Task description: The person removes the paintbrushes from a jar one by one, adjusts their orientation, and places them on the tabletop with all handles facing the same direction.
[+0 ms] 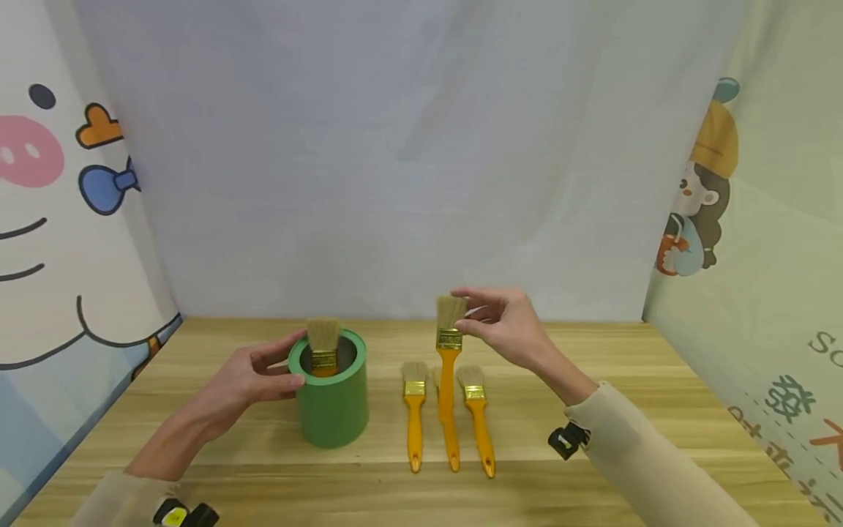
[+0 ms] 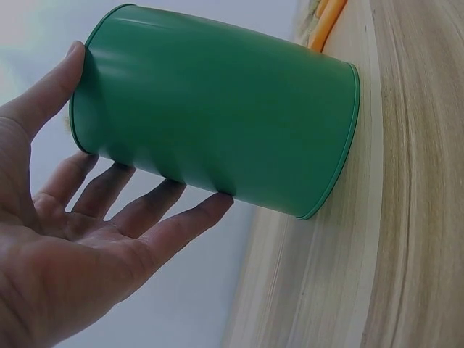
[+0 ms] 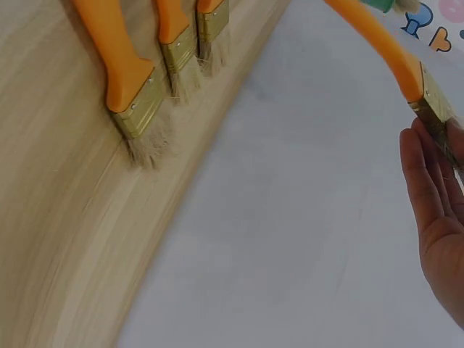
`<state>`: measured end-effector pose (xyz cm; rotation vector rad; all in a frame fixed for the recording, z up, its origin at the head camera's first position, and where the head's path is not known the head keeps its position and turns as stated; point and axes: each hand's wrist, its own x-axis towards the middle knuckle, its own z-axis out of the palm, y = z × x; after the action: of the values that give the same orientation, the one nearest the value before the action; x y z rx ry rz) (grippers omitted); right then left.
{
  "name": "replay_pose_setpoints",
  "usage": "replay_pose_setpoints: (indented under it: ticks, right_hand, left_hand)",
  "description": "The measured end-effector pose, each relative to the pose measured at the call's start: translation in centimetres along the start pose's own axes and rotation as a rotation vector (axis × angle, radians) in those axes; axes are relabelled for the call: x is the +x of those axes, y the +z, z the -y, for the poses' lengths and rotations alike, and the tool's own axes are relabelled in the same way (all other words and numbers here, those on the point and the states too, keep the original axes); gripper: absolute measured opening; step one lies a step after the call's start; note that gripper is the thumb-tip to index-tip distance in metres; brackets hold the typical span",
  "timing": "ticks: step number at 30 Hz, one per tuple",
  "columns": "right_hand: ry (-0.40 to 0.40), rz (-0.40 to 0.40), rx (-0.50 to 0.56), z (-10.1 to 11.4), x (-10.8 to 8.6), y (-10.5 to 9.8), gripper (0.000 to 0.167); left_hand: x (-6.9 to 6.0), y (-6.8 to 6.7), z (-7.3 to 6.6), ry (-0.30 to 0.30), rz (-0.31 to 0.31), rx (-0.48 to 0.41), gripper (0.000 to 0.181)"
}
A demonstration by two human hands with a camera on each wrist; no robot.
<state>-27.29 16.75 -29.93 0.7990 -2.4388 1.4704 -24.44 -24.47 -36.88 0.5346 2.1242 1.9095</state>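
Note:
On the left of the table stands a green can [image 1: 332, 410]; a paintbrush [image 1: 323, 337] sits inside, bristles up. My left hand [image 1: 253, 377] holds the can near its rim, thumb on one side and fingers along the other [image 2: 174, 199]. With thumb and fingers, my right hand [image 1: 497, 322] pinches another paintbrush [image 1: 448, 359] by its bristle end, its orange handle hanging down, raised off the table. Beneath it lies a middle brush [image 1: 453, 454], mostly hidden in the head view, between a left brush [image 1: 414, 417] and a right brush [image 1: 479, 424].
The wooden table [image 1: 560, 483] meets a pale cloth backdrop [image 1: 408, 161] at its far edge. Cartoon-printed sheets stand at the left [image 1: 59, 241] and right [image 1: 757, 293]. In the right wrist view, the lying brushes [image 3: 138, 109] point their bristles toward the table's far edge.

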Motion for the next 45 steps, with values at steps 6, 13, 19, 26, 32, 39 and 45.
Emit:
replay_pose_setpoints:
  ticks: [6, 13, 19, 26, 32, 39, 45]
  right_hand:
    - [0.079, 0.015, -0.01, -1.8, -1.6, -1.6, 0.044]
    - [0.146, 0.06, 0.01, -3.2, -2.9, -3.4, 0.046]
    - [0.201, 0.112, 0.024, -4.6, -4.1, -4.6, 0.047]
    - [0.267, 0.139, 0.064, -6.1, -5.0, -5.4, 0.05]
    - [0.319, 0.168, 0.123, -7.7, -5.4, -5.7, 0.052]
    - [0.356, 0.186, 0.177, -9.4, -5.5, -5.3, 0.052]
    - [0.381, 0.201, 0.155, -10.4, -5.5, -5.1, 0.05]
  left_hand:
    - [0.3, 0.2, 0.0, 0.007, 0.009, 0.0, 0.081]
    - [0.0, 0.1, 0.0, 0.035, 0.005, -0.005, 0.08]
    - [0.0, 0.0, 0.0, 0.026, 0.004, -0.009, 0.08]
    - [0.0, -0.1, 0.0, 0.011, 0.004, -0.009, 0.081]
    - [0.0, -0.1, 0.0, 0.015, 0.014, -0.007, 0.08]
    - [0.0, -0.1, 0.0, 0.011, 0.003, -0.001, 0.08]
    - [0.0, -0.1, 0.0, 0.015, 0.005, -0.006, 0.08]
